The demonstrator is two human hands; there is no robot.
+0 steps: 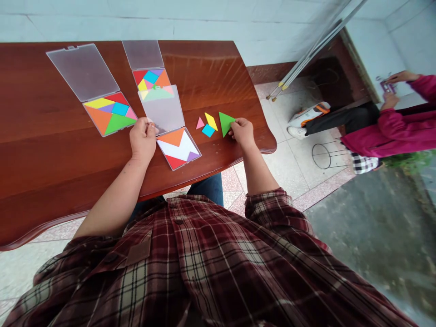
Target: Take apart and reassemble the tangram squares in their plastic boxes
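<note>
Fingertips of the right hand [242,131] pinch the green triangle [225,122], which lies flat on the table [51,159] by the other loose pieces [206,124]. It looks thin, light, stiff and smooth, so hold its edges. Left hand [143,138] presses the open puzzle box [172,131] down.
</note>
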